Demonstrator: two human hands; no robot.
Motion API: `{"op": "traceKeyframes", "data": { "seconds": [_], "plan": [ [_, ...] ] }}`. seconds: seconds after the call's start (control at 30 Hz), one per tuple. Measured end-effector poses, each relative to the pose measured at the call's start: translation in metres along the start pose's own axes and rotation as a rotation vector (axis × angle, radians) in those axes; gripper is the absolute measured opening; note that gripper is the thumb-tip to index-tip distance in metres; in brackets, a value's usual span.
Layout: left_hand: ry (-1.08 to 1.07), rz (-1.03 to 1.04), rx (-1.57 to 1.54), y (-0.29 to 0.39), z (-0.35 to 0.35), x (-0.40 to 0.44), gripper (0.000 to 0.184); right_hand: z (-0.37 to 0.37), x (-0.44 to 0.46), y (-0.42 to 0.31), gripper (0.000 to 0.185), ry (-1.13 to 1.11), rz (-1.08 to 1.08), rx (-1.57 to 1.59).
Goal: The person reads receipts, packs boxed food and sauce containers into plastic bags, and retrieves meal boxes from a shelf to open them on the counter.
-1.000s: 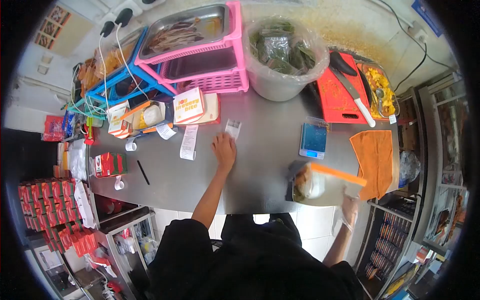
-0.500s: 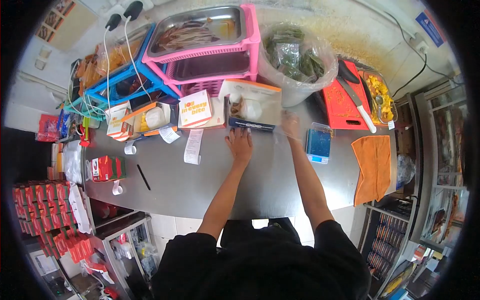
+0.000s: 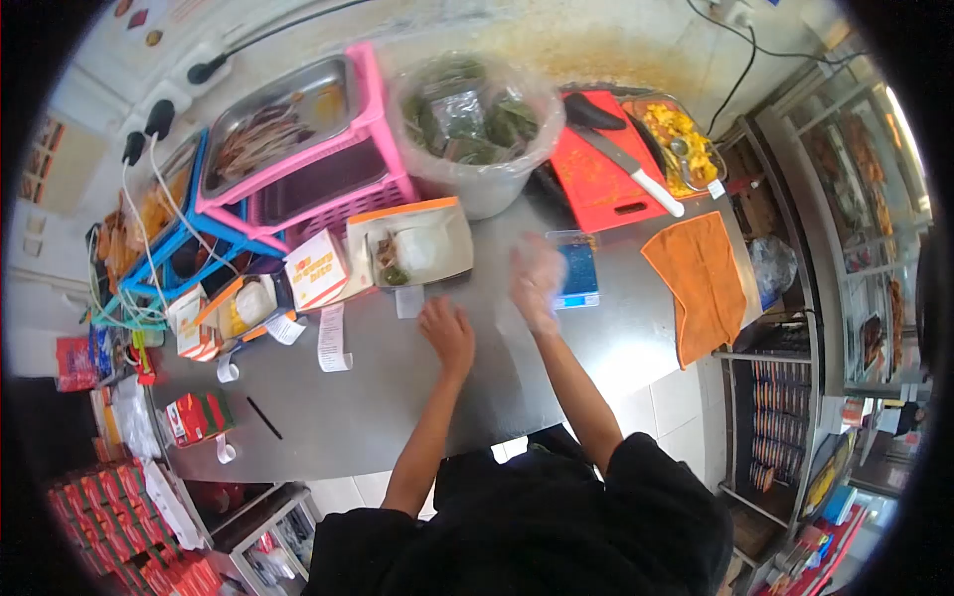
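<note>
An open cardboard food box, its lid raised at the back, holds a white rounded mound, likely rice, with brown and green food beside it. A small paper slip pokes out from under its front edge. My left hand lies on the steel table just in front of the box, fingers extended and holding nothing. Smeared by motion, my right hand wears what looks like a clear plastic glove. It is at the left side of a small blue kitchen scale; its fingers are not clear.
Behind the box stand a plastic-lined bucket of green leaves and a pink rack with metal trays. A knife lies on a red cutting board. An orange cloth is at the right; more boxes stand left.
The view has swung to the right. My right hand has moved from the box's right side to the scale. My left hand now sits slightly apart from the box front.
</note>
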State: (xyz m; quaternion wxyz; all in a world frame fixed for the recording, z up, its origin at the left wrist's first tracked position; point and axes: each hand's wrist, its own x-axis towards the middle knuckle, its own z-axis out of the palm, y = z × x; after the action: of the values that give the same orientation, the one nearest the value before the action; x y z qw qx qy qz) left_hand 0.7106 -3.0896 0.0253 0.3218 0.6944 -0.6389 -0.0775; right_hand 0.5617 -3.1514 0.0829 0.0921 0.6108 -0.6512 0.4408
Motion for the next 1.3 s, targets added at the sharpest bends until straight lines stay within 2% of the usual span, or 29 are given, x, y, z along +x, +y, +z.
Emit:
{"op": "traceKeyframes", "data": {
  "seconds": [0.03, 0.1, 0.17, 0.2, 0.3, 0.37, 0.4, 0.5, 0.57, 0.63, 0.7, 0.8, 0.83, 0.87, 0.9, 0.93, 0.97, 1.0, 1.03, 1.07, 1.1, 1.13, 1.17, 1.23, 1.3],
  "plan": [
    [-0.031, 0.051, -0.130, 0.010, 0.016, -0.010, 0.030, -0.022, -0.002, 0.020, 0.032, 0.184, 0.012, -0.123],
    [-0.302, -0.129, -0.531, 0.047, 0.038, -0.021, 0.035, -0.058, -0.006, 0.057, 0.036, 0.108, 0.286, -0.276],
    [-0.500, -0.337, -0.700, 0.088, 0.050, -0.022, 0.045, -0.066, -0.013, 0.089, 0.036, -0.161, 0.436, -0.166],
    [-0.490, -0.384, -0.709, 0.100, 0.061, -0.023, 0.046, -0.065, -0.016, 0.101, 0.036, -0.298, 0.506, -0.108],
    [-0.438, -0.497, -0.714, 0.109, 0.097, -0.019, 0.048, -0.051, -0.016, 0.108, 0.035, -0.234, 0.183, -0.077],
    [-0.377, -0.541, -0.689, 0.097, 0.106, -0.006, 0.046, -0.029, -0.016, 0.112, 0.037, -0.170, 0.162, -0.055],
    [-0.328, -0.637, -0.725, 0.105, 0.096, 0.007, 0.039, -0.015, -0.012, 0.115, 0.039, -0.135, 0.149, -0.042],
    [-0.180, -0.555, -0.634, 0.106, 0.090, 0.037, 0.034, 0.020, -0.008, 0.124, 0.041, -0.293, 0.202, -0.041],
    [-0.189, -0.554, -0.598, 0.072, 0.123, 0.042, 0.031, 0.044, -0.012, 0.135, 0.042, -0.347, 0.009, -0.480],
    [-0.181, -0.526, -0.554, 0.065, 0.127, 0.046, 0.028, 0.048, -0.011, 0.135, 0.042, -0.295, -0.039, -0.462],
    [-0.153, -0.470, -0.505, 0.065, 0.127, 0.048, 0.026, 0.043, -0.013, 0.136, 0.041, -0.149, 0.064, 0.010],
    [-0.083, -0.294, -0.298, 0.077, 0.117, 0.057, 0.025, 0.019, -0.005, 0.117, 0.045, -0.184, 0.160, 0.087],
    [-0.097, -0.318, -0.338, 0.074, 0.126, 0.055, 0.025, 0.024, -0.013, 0.122, 0.036, -0.273, 0.123, -0.151],
    [-0.092, -0.351, -0.370, 0.071, 0.133, 0.055, 0.024, 0.029, -0.020, 0.129, 0.027, -0.358, 0.067, -0.375],
    [-0.089, -0.322, -0.405, 0.062, 0.144, 0.053, 0.024, 0.036, -0.025, 0.148, 0.019, -0.180, -0.055, -0.070],
    [0.035, -0.323, -0.406, 0.070, 0.142, 0.051, 0.022, 0.054, -0.027, 0.164, 0.011, 0.107, -0.307, -0.209],
    [0.020, -0.319, -0.403, 0.061, 0.159, 0.051, 0.021, 0.059, -0.024, 0.180, 0.010, 0.007, -0.399, 0.160],
    [-0.051, -0.277, -0.483, 0.059, 0.158, 0.049, 0.024, 0.075, -0.034, 0.198, 0.013, -0.155, -0.310, -0.075],
    [-0.039, -0.143, -0.502, 0.055, 0.157, 0.050, 0.029, 0.048, -0.011, 0.175, 0.018, -0.422, -0.130, 0.023],
    [-0.095, -0.209, -0.437, 0.047, 0.171, 0.049, 0.031, 0.017, 0.016, 0.146, 0.026, -0.660, 0.078, 0.074],
    [0.002, -0.270, -0.441, 0.047, 0.185, 0.044, 0.030, 0.014, 0.008, 0.150, 0.028, -0.576, 0.043, 0.062],
    [-0.048, -0.325, -0.453, 0.053, 0.156, 0.044, 0.030, 0.010, 0.000, 0.152, 0.030, -0.491, 0.008, 0.047],
    [-0.108, -0.377, -0.473, 0.066, 0.128, 0.042, 0.030, -0.018, 0.007, 0.128, 0.030, -0.471, 0.254, 0.212],
    [0.007, -0.365, -0.481, 0.072, 0.093, 0.016, 0.028, -0.054, -0.006, 0.109, 0.030, -0.420, 0.219, 0.174],
    [0.039, -0.404, -0.689, 0.068, 0.057, -0.026, 0.026, -0.084, -0.027, 0.084, 0.031, -0.418, 0.205, 0.300]
  ]
}}
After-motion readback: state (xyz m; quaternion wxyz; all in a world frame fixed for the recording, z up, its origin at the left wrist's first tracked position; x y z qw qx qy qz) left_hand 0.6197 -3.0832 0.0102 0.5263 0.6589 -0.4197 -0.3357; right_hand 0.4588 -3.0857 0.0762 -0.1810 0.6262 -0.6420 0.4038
